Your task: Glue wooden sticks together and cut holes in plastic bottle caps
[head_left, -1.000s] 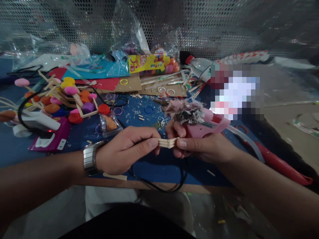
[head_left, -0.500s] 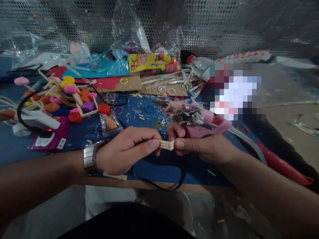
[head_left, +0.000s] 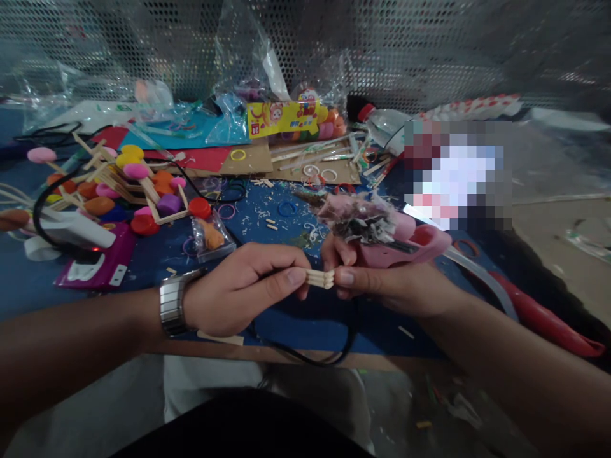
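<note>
My left hand (head_left: 251,280), with a metal watch (head_left: 172,303) on its wrist, is closed in a pinch on a small bundle of thin wooden sticks (head_left: 316,278). Only a short length of the sticks shows between the two hands. Thumb and fingers of my right hand (head_left: 377,277) are closed at the sticks' other end. That same hand keeps a pink hot glue gun (head_left: 398,253) against its palm, the nozzle toward the upper left. Dried glue and grey fluff cover the gun's front. A clear glue stick (head_left: 482,280) comes out of its back.
At the left stand a purple power strip (head_left: 119,251) and a stick model with coloured clay lumps (head_left: 136,172). A bagged orange piece (head_left: 212,235) lies near my left hand. Behind are a yellow clay packet (head_left: 284,119), a bottle (head_left: 384,127) and a blurred bright screen (head_left: 458,178). A black cable (head_left: 305,356) loops in front.
My right fingertips have shifted slightly along the sticks, so less of their far end shows. The glue gun has drifted a little right. My left hand has hardly moved.
</note>
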A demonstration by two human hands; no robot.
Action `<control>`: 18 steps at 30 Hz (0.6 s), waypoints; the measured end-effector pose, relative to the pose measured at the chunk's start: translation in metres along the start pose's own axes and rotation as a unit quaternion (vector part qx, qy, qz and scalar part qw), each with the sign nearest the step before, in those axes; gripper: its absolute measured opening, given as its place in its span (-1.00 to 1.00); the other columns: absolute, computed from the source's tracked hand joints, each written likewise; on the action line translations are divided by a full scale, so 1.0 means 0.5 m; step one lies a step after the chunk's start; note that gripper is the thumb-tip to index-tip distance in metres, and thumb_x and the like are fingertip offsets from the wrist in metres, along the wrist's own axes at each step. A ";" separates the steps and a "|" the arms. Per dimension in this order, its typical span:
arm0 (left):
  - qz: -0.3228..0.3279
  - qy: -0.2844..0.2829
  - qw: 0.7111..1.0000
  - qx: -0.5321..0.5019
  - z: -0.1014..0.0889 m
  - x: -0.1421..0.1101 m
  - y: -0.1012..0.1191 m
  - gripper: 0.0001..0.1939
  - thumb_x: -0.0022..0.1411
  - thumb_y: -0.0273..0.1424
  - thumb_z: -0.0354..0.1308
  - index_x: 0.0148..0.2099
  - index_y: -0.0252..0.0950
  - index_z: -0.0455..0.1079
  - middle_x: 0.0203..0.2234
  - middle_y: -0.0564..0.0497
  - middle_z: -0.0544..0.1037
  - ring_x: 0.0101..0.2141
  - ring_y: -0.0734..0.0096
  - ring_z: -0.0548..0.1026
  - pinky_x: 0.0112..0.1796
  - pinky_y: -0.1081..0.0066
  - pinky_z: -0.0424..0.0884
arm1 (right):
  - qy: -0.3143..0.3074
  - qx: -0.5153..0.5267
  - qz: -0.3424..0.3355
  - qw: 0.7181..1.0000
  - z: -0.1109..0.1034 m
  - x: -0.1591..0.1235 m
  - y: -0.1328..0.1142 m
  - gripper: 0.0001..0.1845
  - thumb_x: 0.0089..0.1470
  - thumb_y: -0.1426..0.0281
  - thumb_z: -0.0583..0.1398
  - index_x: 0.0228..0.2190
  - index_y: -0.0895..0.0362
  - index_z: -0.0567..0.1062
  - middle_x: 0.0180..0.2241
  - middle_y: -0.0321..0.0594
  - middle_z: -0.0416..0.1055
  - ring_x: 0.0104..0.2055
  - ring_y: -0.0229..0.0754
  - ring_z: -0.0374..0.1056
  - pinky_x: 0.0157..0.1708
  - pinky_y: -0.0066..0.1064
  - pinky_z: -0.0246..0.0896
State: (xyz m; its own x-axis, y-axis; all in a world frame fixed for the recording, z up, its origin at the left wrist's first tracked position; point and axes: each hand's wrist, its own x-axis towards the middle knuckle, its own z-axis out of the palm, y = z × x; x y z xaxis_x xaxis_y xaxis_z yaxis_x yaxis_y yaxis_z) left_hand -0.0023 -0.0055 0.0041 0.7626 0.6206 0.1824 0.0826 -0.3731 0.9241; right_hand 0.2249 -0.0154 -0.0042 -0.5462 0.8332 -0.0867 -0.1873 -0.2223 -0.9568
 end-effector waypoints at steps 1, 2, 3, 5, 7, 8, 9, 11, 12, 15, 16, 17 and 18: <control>0.000 0.000 1.000 0.000 0.000 0.000 0.000 -0.67 0.50 -0.33 -0.06 -0.28 -0.33 0.41 -0.43 0.04 0.47 -0.39 0.49 0.41 -0.32 0.47 0.33 | 0.000 -0.001 0.001 1.000 0.000 0.000 0.001 -0.61 -0.04 0.28 0.48 -0.48 0.10 0.36 -0.43 -0.37 0.35 -0.51 -0.37 0.34 -0.56 -0.56 0.30; 0.000 0.001 1.000 0.001 0.000 0.001 0.001 -0.67 0.50 -0.33 -0.06 -0.28 -0.33 0.41 -0.43 0.03 0.47 -0.39 0.49 0.41 -0.32 0.48 0.33 | 0.000 -0.002 0.001 1.000 -0.001 0.000 0.001 -0.61 -0.04 0.28 0.48 -0.48 0.10 0.36 -0.43 -0.37 0.35 -0.51 -0.37 0.34 -0.56 -0.56 0.30; 0.000 0.001 1.000 0.002 0.000 0.001 0.001 -0.67 0.50 -0.33 -0.06 -0.28 -0.33 0.41 -0.44 0.03 0.46 -0.40 0.49 0.41 -0.32 0.48 0.33 | -0.002 -0.003 0.000 1.000 -0.002 0.000 0.002 -0.61 -0.03 0.28 0.47 -0.48 0.10 0.36 -0.43 -0.37 0.35 -0.51 -0.38 0.34 -0.56 -0.56 0.29; -0.001 0.001 1.000 0.004 0.001 0.002 0.002 -0.67 0.50 -0.32 -0.06 -0.29 -0.33 0.41 -0.44 0.03 0.46 -0.40 0.48 0.40 -0.33 0.48 0.33 | -0.009 -0.001 -0.002 1.000 -0.004 0.000 0.004 -0.62 -0.02 0.29 0.47 -0.47 0.10 0.36 -0.42 -0.37 0.35 -0.50 -0.38 0.35 -0.55 -0.56 0.29; -0.003 0.001 1.000 0.004 0.002 0.002 0.003 -0.67 0.49 -0.32 -0.05 -0.29 -0.33 0.41 -0.44 0.03 0.47 -0.40 0.48 0.41 -0.32 0.48 0.33 | -0.014 0.003 0.000 1.000 -0.006 0.000 0.006 -0.64 0.00 0.31 0.46 -0.46 0.10 0.37 -0.41 -0.37 0.35 -0.49 -0.38 0.35 -0.54 -0.57 0.29; -0.003 0.002 1.000 0.003 0.002 0.002 0.004 -0.68 0.49 -0.33 -0.05 -0.29 -0.33 0.41 -0.44 0.03 0.47 -0.39 0.48 0.41 -0.32 0.48 0.33 | -0.016 0.005 0.002 1.000 -0.007 0.000 0.006 -0.65 0.00 0.31 0.45 -0.46 0.10 0.37 -0.41 -0.37 0.35 -0.49 -0.38 0.35 -0.53 -0.56 0.29; -0.003 0.003 1.000 0.002 0.002 0.002 0.004 -0.68 0.49 -0.34 -0.05 -0.29 -0.33 0.40 -0.43 0.03 0.47 -0.39 0.48 0.41 -0.32 0.49 0.34 | -0.016 0.007 0.003 1.000 -0.007 0.000 0.007 -0.65 0.00 0.31 0.45 -0.46 0.10 0.38 -0.41 -0.37 0.35 -0.49 -0.38 0.35 -0.54 -0.56 0.28; -0.001 0.004 1.000 0.001 0.002 0.002 0.004 -0.68 0.49 -0.34 -0.05 -0.29 -0.33 0.40 -0.44 0.03 0.47 -0.39 0.49 0.41 -0.32 0.49 0.33 | -0.014 0.005 0.002 1.000 -0.007 0.000 0.006 -0.65 0.00 0.30 0.46 -0.46 0.10 0.38 -0.40 -0.36 0.35 -0.49 -0.38 0.34 -0.54 -0.56 0.28; -0.001 0.004 1.000 0.000 0.002 0.002 0.003 -0.68 0.49 -0.34 -0.05 -0.29 -0.33 0.40 -0.44 0.03 0.47 -0.39 0.48 0.41 -0.32 0.48 0.33 | -0.014 0.003 0.000 1.000 -0.006 0.000 0.006 -0.64 0.00 0.29 0.46 -0.46 0.10 0.38 -0.40 -0.36 0.35 -0.49 -0.38 0.34 -0.53 -0.56 0.28; -0.003 0.002 1.000 0.000 0.001 0.001 0.003 -0.67 0.50 -0.32 -0.06 -0.28 -0.33 0.40 -0.43 0.03 0.47 -0.39 0.47 0.41 -0.32 0.46 0.34 | -0.006 0.002 0.001 1.000 -0.003 -0.001 0.003 -0.64 0.00 0.29 0.45 -0.47 0.11 0.37 -0.41 -0.36 0.35 -0.49 -0.38 0.34 -0.53 -0.57 0.29; -0.004 0.001 1.000 0.000 0.001 0.001 0.003 -0.67 0.50 -0.32 -0.06 -0.28 -0.33 0.40 -0.43 0.03 0.47 -0.39 0.46 0.42 -0.32 0.46 0.34 | -0.004 0.005 0.001 1.000 -0.002 -0.001 0.003 -0.64 0.01 0.29 0.45 -0.47 0.10 0.37 -0.42 -0.36 0.35 -0.49 -0.38 0.34 -0.53 -0.57 0.29; -0.003 0.001 1.000 0.000 0.000 0.000 0.003 -0.67 0.50 -0.32 -0.06 -0.28 -0.33 0.40 -0.43 0.03 0.47 -0.39 0.46 0.42 -0.32 0.46 0.34 | 0.000 0.008 0.001 1.000 -0.001 -0.001 0.003 -0.64 0.00 0.30 0.45 -0.47 0.10 0.37 -0.42 -0.36 0.35 -0.49 -0.38 0.34 -0.53 -0.57 0.29; -0.001 0.001 1.000 0.001 0.000 0.000 0.003 -0.67 0.50 -0.32 -0.06 -0.28 -0.33 0.40 -0.43 0.03 0.47 -0.39 0.47 0.42 -0.32 0.46 0.34 | 0.001 0.010 0.000 1.000 -0.001 -0.001 0.003 -0.64 0.00 0.30 0.46 -0.47 0.11 0.37 -0.42 -0.36 0.35 -0.50 -0.39 0.34 -0.53 -0.57 0.29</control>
State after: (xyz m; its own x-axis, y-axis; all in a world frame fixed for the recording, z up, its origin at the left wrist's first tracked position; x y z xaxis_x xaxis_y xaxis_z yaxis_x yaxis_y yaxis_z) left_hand -0.0020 -0.0060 0.0054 0.7606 0.6232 0.1817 0.0851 -0.3732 0.9239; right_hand 0.2253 -0.0156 -0.0056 -0.5444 0.8343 -0.0877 -0.2038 -0.2330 -0.9509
